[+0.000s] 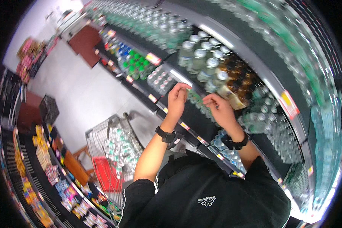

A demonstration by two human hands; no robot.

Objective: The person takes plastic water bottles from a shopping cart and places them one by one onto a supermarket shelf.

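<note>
Both my hands reach over a dark store shelf, fingers curled. My left hand is at the shelf's front edge, beside small bottles with pale caps. Its fingertips meet the end of a row of clear and green bottles; blur hides whether they grip anything. My right hand hangs at the other side of that row, its fingers bent inward, and I cannot tell if it touches a bottle. Behind it stand larger clear bottles with white caps and brown bottles.
A wire shopping cart holding several clear bottles stands at left, with a red panel. Green-capped bottles fill the shelf further along. A black basket and snack shelves lie across the aisle floor.
</note>
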